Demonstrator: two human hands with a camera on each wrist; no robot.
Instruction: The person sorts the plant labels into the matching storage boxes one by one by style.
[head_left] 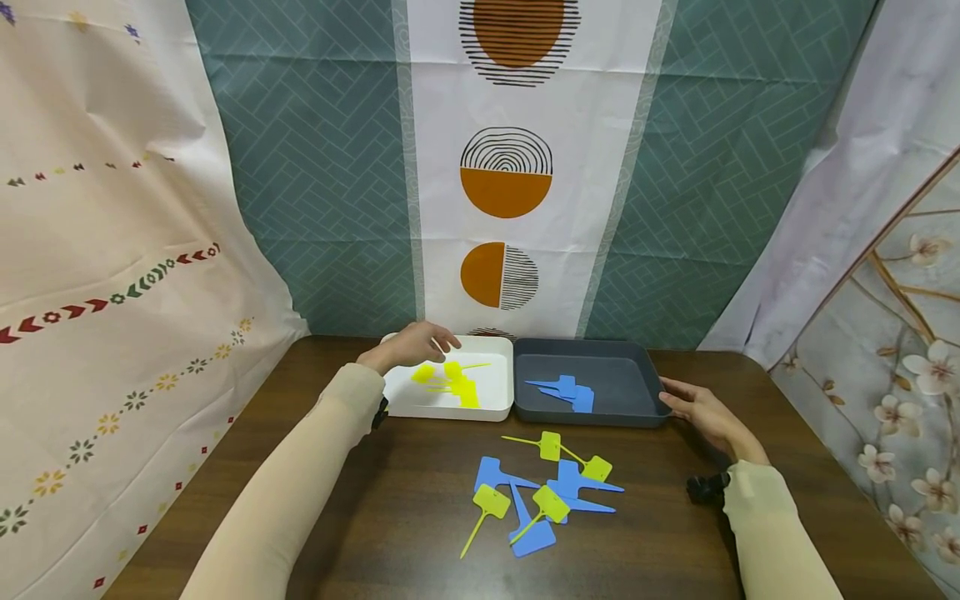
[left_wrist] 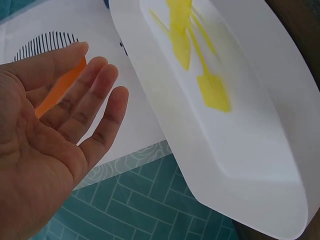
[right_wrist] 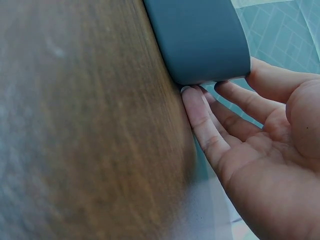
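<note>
My left hand (head_left: 411,347) hovers over the left side of a white tray (head_left: 506,392), fingers loosely bent and nothing in them. Several yellow plant labels (head_left: 468,392) with square heads and thin stems lie in that tray. Beside it stands a dark grey tray (head_left: 622,383) with blue T-shaped plant labels (head_left: 583,400) inside. My right hand (head_left: 705,415) touches this tray's right end; in the right wrist view its fingertips (right_wrist: 195,102) meet the tray's outer wall (right_wrist: 205,45) low down, near the tabletop.
In front of the trays, loose yellow labels (head_left: 491,501) and blue labels (head_left: 534,542) lie mixed on the brown wooden table (head_left: 375,517), some overlapping. A patterned cloth (head_left: 330,167) hangs right behind the trays. More cloths hang at the left and right.
</note>
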